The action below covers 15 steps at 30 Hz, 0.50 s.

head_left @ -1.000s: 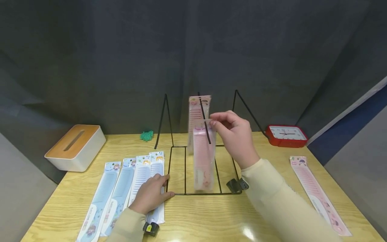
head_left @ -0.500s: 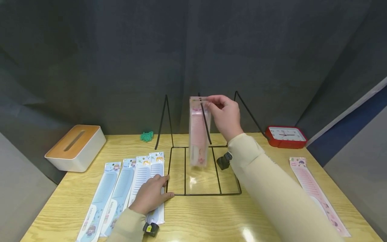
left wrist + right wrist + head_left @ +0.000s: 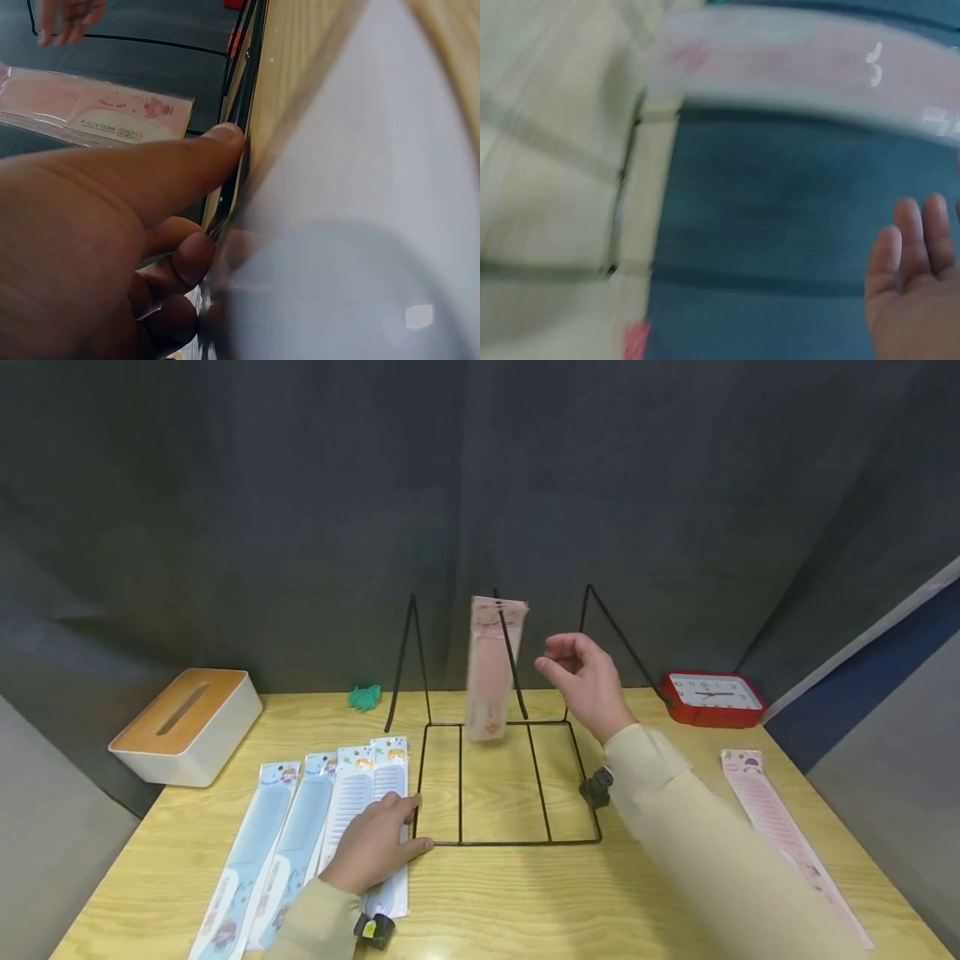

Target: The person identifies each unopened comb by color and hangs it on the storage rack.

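Observation:
Pink combs in clear packets [image 3: 491,668] hang on the middle prong of the black wire display rack [image 3: 502,842]; how many overlap there cannot be told. Just right of them is my right hand [image 3: 588,681], apart from the packets, fingers loosely bent and holding nothing. In the right wrist view the hanging packet [image 3: 780,64] is blurred and the fingers of my right hand [image 3: 919,292] are free. My left hand [image 3: 378,839] holds the rack's left front corner; in the left wrist view its thumb [image 3: 187,161] presses the black wire, with the other fingers curled below.
Several packaged blue and white combs [image 3: 300,827] lie at the left, partly under my left hand. A packaged pink comb [image 3: 780,827] lies at the right. Farther back are a tissue box [image 3: 187,727], a green tangle [image 3: 364,697] and a red clock [image 3: 712,699].
The right hand carried a packaged pink comb back along the middle prong to the one hanging there, let go, and drew away rightward. The left hand has stayed put.

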{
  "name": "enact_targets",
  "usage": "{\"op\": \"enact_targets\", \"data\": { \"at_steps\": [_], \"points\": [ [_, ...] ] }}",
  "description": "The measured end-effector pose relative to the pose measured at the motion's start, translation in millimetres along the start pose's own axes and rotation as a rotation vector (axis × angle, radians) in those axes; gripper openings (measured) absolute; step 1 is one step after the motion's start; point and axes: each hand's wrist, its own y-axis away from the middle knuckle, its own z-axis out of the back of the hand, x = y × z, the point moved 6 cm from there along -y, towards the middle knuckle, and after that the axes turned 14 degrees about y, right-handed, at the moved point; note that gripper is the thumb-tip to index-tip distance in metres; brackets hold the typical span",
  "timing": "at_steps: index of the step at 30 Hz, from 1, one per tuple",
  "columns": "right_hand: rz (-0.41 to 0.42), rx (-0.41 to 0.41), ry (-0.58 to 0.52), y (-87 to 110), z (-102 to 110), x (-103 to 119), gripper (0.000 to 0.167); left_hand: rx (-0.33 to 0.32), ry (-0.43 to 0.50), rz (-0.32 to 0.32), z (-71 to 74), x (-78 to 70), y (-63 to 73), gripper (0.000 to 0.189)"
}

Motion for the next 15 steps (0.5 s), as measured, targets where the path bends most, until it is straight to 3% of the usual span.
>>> {"op": "enact_targets", "data": {
  "at_steps": [3, 7, 13, 15],
  "points": [
    [0.008, 0.07, 0.055, 5.3, 6.9, -35.6, 0.041, 0.003, 0.003, -0.004, 0.2, -0.8, -1.7, 0.072],
    [-0.053, 0.169, 0.179, 14.7, 27.1, -93.1, 0.047, 0.005, -0.005, -0.004, 0.4, -1.6, -3.8, 0.072],
    [-0.143, 0.153, 0.248, 25.9, 79.7, -171.9, 0.053, 0.001, -0.003, -0.008, 0.8, -3.8, -5.6, 0.071],
    [-0.173, 0.153, 0.318, 30.9, 99.0, -197.8, 0.058, 0.001, 0.0, -0.009, 0.0, -4.4, -5.5, 0.071]
  ]
}}
